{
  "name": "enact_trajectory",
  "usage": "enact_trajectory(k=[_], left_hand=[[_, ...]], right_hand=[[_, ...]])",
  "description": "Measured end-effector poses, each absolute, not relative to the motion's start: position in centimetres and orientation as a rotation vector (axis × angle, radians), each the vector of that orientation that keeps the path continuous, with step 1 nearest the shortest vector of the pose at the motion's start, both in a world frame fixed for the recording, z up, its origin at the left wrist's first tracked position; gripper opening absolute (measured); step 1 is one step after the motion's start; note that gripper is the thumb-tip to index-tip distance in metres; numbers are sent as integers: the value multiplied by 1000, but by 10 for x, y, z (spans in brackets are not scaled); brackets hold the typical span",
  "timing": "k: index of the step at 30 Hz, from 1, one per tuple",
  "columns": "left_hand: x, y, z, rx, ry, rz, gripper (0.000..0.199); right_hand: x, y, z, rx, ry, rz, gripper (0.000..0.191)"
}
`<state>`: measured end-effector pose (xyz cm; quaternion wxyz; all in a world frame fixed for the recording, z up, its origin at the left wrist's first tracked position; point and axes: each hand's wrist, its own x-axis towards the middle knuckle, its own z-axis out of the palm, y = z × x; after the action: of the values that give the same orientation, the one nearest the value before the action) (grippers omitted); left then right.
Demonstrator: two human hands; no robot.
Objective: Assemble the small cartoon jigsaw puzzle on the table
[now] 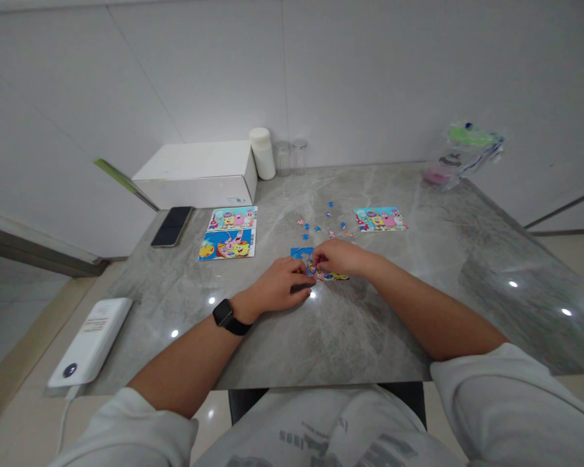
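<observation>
A partly assembled jigsaw [335,276] lies on the grey marble table in front of me, mostly covered by my hands. My left hand [283,284] rests at its left and lower edge, fingers apart and palm down. Above the jigsaw, my right hand [338,256] has its fingers pinched together over the middle; whatever they hold is too small to make out. Several loose jigsaw pieces [318,228], blue and pink, are scattered just beyond my hands. A finished-looking cartoon picture [381,220] lies to the right, and a cartoon picture sheet [228,243] to the left.
A black phone [172,227] lies at the left, near a white box [199,175]. Beside the box stand a white bottle [263,154] and two clear glasses [299,157]. A plastic bag [462,155] sits at the back right, a white power bank [91,340] at the front left.
</observation>
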<state>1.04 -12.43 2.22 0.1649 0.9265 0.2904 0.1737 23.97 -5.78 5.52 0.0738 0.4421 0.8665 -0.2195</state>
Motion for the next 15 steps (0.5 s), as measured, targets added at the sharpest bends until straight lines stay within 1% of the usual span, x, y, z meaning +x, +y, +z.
enact_trajectory(k=[4, 9, 13, 15], left_hand=[[11, -125, 24, 2638, 835, 484, 27], [11, -125, 24, 2638, 829, 484, 27], [11, -125, 23, 2625, 841, 490, 28], [11, -126, 24, 2618, 842, 484, 28]], right_hand=[[238, -61, 57, 1351, 2603, -715, 16], [237, -61, 57, 1354, 2585, -868, 14], [241, -57, 56, 1371, 2569, -990, 21], [244, -54, 57, 1378, 2582, -998, 23]])
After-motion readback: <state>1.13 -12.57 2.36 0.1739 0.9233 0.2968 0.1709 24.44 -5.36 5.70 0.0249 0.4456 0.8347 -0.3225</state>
